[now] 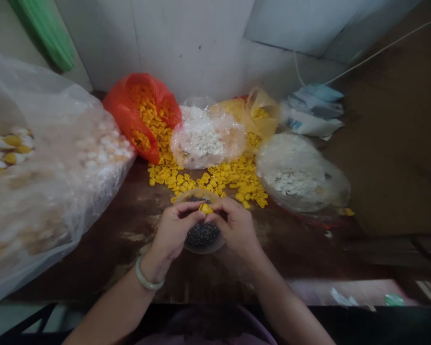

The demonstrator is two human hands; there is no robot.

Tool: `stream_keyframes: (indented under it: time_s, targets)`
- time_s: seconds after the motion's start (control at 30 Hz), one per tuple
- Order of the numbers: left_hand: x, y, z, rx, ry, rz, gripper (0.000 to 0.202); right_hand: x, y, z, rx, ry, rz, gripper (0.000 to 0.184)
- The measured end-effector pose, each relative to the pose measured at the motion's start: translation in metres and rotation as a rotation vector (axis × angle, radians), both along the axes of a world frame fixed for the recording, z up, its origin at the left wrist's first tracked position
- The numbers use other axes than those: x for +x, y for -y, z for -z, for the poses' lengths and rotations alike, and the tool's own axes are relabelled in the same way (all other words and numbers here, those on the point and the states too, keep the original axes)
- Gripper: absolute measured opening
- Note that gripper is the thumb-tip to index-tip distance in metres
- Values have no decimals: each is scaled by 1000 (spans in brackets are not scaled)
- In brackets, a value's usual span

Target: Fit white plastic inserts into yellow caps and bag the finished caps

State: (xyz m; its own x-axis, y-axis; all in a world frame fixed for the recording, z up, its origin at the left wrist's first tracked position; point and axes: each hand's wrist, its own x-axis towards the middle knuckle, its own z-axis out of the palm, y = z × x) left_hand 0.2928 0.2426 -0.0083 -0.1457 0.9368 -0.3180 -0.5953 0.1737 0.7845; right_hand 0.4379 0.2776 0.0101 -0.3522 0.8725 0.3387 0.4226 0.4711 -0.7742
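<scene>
Both my hands meet over a small clear bowl (202,237) of tiny dark pieces on the brown table (129,239). My left hand (174,229) and my right hand (235,225) pinch one small yellow plastic piece (206,208) between their fingertips, just above the bowl. A pale green bangle (147,279) circles my left wrist. A loose heap of the same yellow pieces (219,178) lies on the table just beyond the bowl.
An orange bag of yellow pieces (143,115), a clear bag of white pieces (204,136), a yellow bag (260,115) and another clear bag of white pieces (301,175) stand against the white wall. A big clear bag (39,167) fills the left side.
</scene>
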Motion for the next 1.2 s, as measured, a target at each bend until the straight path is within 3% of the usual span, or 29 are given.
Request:
stream_keyframes:
  time_s: [0.2,0.27,0.43,0.53,0.7,0.8,0.9,1.07,1.2]
  targets:
    - [2,2,4,26,-56,30,33,2,4,3,4,12,-13,8]
    - [3,3,6,74,-118,9,31,0,6,10,-110,-140,-2,9]
    - [5,5,11,159,-226,-39,25,-9,11,24,-432,-490,-16,32]
    - [8,5,12,148,-242,-57,22,-12,13,23,-416,-526,-7,31]
    - [9,4,12,68,-136,-60,29,-7,9,15,-156,-394,16,6]
    - [8,2,11,59,-55,-2,34,-3,6,13,-107,-308,49,7]
    - [8,2,9,65,-21,38,36,-2,6,16,-153,-312,84,7]
    - [8,2,6,42,-10,16,31,-5,6,23,-367,-461,60,6]
    - [7,2,3,37,-37,-9,27,-7,7,24,-434,-490,46,8]
